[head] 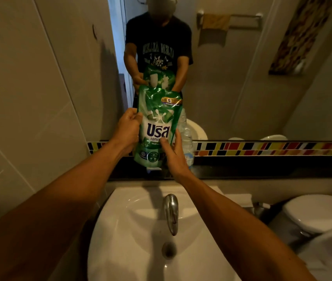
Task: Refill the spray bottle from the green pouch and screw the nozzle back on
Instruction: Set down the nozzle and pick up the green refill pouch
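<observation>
Closest to me is the white sink [120, 230], smooth glossy ceramic with a rounded bowl. It looks dry, nothing in it but the dark round drain [168, 250]. A curved chrome tap [171, 213] arches over it, shiny metal with a blunt tip. Off to the right there's a white toilet lid [319, 211], same glossy finish.

Both my forearms reach out over the basin toward the dark ledge [262, 169] under the mirror. My left hand [127, 131] is clamped on the left edge of the green pouch [157, 126], thumb in front, fingers wrapped behind. My right hand [174, 153] has its fingers spread apart, lying against the pouch's lower right side, not really closed on it. The pouch is upright, held up in front of the mirror just above the ledge. It's soft crinkly plastic film, shiny green with a white label patch and blue lettering, and it's bulging at the bottom. I can't tell how much is in it.

Right behind the pouch on its right side is a clear plastic bottle [187, 136], ribbed and see-through, mostly hidden. Can't make out any liquid level.

Further back there's a strip of multicoloured mosaic tiles [272, 148], then the mirror [232, 78].
</observation>
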A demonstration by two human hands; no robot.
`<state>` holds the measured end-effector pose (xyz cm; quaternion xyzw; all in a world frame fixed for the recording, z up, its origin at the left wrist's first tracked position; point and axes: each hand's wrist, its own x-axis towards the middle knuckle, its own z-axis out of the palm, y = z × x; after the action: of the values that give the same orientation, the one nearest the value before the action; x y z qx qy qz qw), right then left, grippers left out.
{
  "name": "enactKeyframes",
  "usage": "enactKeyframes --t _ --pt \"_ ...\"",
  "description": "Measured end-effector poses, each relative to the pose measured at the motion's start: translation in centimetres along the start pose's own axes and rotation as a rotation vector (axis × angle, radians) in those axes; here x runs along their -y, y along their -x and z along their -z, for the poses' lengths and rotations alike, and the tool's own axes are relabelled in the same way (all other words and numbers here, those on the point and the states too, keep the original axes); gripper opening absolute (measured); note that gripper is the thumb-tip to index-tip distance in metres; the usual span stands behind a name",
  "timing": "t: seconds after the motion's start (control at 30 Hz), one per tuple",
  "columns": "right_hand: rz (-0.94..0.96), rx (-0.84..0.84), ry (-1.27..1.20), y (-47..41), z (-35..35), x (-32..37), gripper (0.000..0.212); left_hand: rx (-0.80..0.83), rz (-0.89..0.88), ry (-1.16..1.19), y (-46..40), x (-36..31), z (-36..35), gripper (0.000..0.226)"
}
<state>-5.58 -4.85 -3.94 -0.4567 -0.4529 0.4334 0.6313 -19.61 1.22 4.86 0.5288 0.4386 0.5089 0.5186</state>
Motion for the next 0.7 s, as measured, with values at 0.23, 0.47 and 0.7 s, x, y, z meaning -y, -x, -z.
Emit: enactKeyframes --t 0.23,0.47,0.7 --pt "0.014 0.12 0.017 1.1 2.3 1.0 0.097 -0.03 0.203 -0.057 0.4 -1.8 -2.5 0.013" --pt "-0.04 0.137 0.033 2.1 3.3 0.4 0.097 -0.065 0.235 -0.235 0.7 -2.2 -3.7 0.015" --pt "-0.056 0.167 0.009 2.3 3.8 0.2 0.09 -0.13 0.177 -0.3 1.1 -2.0 -4.2 0.02"
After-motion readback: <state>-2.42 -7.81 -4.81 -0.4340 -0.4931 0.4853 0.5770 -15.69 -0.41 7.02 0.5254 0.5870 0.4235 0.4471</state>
